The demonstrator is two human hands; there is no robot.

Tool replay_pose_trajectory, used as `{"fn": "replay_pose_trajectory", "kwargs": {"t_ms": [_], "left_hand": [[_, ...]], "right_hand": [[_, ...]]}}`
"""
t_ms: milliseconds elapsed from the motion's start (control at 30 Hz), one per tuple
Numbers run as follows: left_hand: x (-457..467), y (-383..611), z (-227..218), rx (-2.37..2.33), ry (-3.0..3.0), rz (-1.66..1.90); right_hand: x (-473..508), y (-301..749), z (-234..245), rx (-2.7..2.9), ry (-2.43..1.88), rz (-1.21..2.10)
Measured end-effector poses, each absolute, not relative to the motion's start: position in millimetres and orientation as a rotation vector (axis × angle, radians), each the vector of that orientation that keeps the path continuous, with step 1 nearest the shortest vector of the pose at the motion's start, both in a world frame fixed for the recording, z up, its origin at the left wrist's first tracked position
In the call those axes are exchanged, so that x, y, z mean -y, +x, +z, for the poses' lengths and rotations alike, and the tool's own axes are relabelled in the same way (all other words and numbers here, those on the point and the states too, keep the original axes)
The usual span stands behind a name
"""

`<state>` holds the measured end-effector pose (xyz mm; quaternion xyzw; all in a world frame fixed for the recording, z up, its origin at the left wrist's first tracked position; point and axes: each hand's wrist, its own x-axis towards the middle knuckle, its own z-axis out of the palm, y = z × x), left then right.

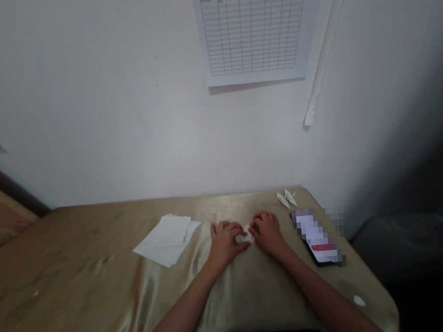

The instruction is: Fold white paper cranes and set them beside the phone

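Note:
A small folded piece of white paper [246,235] lies on the cloth-covered table between my two hands. From the left, my left hand [227,243] grips its edge with thumb and fingers closed on it. Opposite, my right hand [267,231] pinches the paper's right side with its fingertips. The fingers cover part of the paper, so its full folded shape is hidden. Beyond my right hand, two small folded paper cranes [286,198] rest near the table's back edge.
Several loose white paper sheets [166,239] are piled left of my hands. A phone [316,238] with a lit, blurred screen lies to the right. Gold cloth [100,278] covers the table, with wrinkles at the front. A printed chart [253,30] hangs on the wall behind.

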<state>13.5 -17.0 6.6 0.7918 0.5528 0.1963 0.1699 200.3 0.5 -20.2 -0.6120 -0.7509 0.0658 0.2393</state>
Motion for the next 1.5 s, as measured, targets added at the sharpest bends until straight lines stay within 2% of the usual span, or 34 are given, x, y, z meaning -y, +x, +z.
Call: {"fn": "replay_pose_trajectory", "kwargs": {"t_ms": [433, 700, 1500], "left_hand": [[17.4, 11.5, 3.9, -1.535, 2.342, 0.525], [16.2, 11.7, 2.4, -1.542, 2.326, 0.539], [12.4, 12.2, 1.5, -1.555, 2.28, 0.53]], "right_hand": [[-1.5, 202.6, -28.0, 2.008, -1.687, 0.149], [1.5, 218.6, -21.3, 2.039, -1.548, 0.348], [-11.6, 215.9, -19.0, 1.9, -1.678, 0.449]]}}
